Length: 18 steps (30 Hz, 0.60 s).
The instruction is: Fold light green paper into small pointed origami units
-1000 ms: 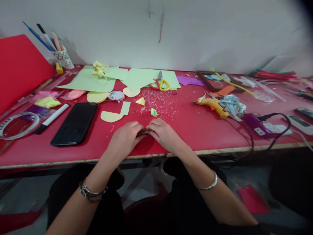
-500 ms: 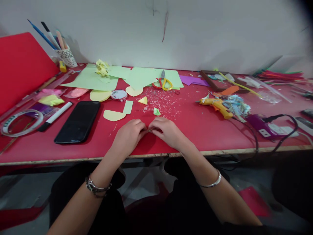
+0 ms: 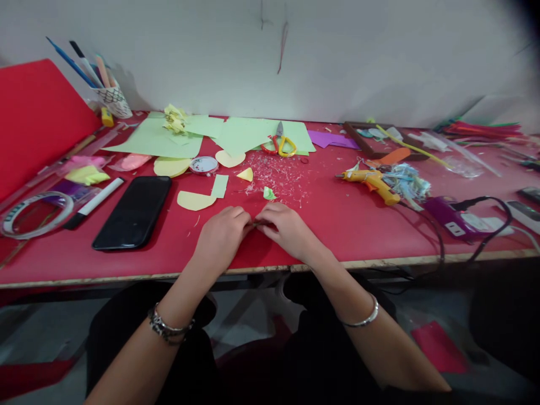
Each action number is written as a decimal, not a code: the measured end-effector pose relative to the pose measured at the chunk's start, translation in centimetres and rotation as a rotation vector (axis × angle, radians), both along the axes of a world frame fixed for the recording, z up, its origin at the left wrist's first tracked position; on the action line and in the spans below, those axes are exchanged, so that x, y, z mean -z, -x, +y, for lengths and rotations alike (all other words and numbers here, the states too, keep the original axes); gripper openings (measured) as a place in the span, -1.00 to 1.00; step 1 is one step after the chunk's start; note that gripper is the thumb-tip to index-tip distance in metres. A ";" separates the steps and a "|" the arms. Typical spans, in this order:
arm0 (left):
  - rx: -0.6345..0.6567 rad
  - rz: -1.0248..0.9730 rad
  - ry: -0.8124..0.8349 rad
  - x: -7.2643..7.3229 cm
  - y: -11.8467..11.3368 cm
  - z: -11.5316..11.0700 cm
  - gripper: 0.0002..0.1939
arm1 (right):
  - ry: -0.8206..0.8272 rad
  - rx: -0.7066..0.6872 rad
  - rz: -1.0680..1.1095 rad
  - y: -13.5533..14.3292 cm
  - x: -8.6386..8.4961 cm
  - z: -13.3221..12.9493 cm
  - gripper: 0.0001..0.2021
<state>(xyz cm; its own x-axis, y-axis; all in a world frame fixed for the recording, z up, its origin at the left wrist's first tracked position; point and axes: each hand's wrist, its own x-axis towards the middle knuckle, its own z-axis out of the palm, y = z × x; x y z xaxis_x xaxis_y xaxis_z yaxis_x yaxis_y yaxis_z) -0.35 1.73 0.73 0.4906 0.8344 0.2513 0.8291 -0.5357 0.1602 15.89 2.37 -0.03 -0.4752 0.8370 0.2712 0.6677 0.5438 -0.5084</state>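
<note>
- Two hands, the left hand (image 3: 221, 235) and the right hand (image 3: 290, 229), meet near the front edge of the table (image 3: 324, 216), fingers drawn in narrow on a small thin piece (image 3: 255, 223). It sits between the fingertips, mostly hidden; I cannot tell what it is.
- Over the last second little has changed: the hands stay together at the same spot and the loose pieces lie as they did, which suggests the close finger work is unfinished.
- Just beyond the fingers: a crumpled green scrap (image 3: 269, 193), then a yellow wedge (image 3: 245, 175) and pale shreds (image 3: 276, 174).
- Off to the left: curved yellow paper (image 3: 194, 201) and a black phone (image 3: 132, 214).
- Off to the right: a yellow glue gun (image 3: 369, 180).
- Farthest back: scissors (image 3: 279, 134), resting on green paper (image 3: 242, 132).
</note>
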 end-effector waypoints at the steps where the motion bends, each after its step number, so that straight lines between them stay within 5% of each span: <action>1: -0.010 -0.022 0.031 -0.1 0.0 0.1 -0.82 | -0.004 0.001 0.000 0.0 0.0 0.0 -0.89; 6: -0.007 -0.091 0.099 -0.2 0.2 0.6 -0.84 | -0.009 0.042 -0.044 0.4 -0.2 -0.3 -0.90; 18: -0.004 0.114 -0.163 0.4 0.3 0.1 -0.81 | -0.055 0.104 -0.094 0.9 0.2 0.0 -0.85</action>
<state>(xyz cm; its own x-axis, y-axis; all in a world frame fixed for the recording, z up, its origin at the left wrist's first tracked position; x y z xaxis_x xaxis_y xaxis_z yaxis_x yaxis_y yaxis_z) -0.61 1.82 0.35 0.5201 0.7893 0.3264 0.8392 -0.5432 -0.0237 14.98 2.33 -0.21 -0.4119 0.8682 0.2767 0.7650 0.4945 -0.4126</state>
